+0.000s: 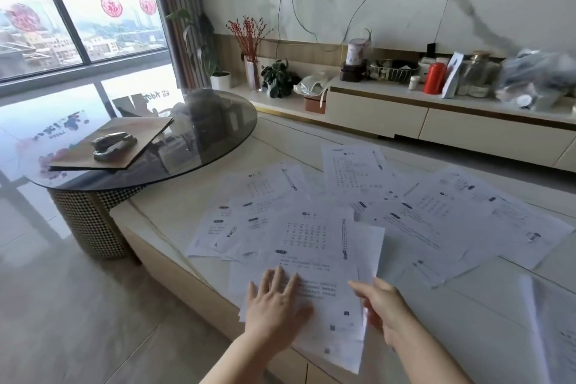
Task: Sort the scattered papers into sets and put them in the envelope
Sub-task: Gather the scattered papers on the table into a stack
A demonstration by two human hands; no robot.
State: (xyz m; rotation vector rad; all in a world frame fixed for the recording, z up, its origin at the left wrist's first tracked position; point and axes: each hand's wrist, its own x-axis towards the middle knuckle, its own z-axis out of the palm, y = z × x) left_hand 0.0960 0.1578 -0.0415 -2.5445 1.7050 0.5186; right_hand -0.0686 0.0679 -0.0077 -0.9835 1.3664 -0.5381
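Pale marble tabletop (pixel 174 221) runs before us, strewn with overlapping printed papers (pixel 430 212). On the round glass table (pixel 218 146) to the left, a brown envelope (pixel 131 137) lies flat with a stapler (pixel 113 143) on it. Our left hand (pixel 276 305) presses flat, fingers spread, on the nearest sheet (pixel 324 277), which overhangs the table's near edge. Our right hand (pixel 381 305) pinches that sheet's right edge, where it lifts. Bare tabletop shows to the left of the papers.

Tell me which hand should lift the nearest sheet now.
Right. The right hand already pinches the right edge of the nearest sheet, which is slightly raised there; the left hand lies flat on it, pinning it.
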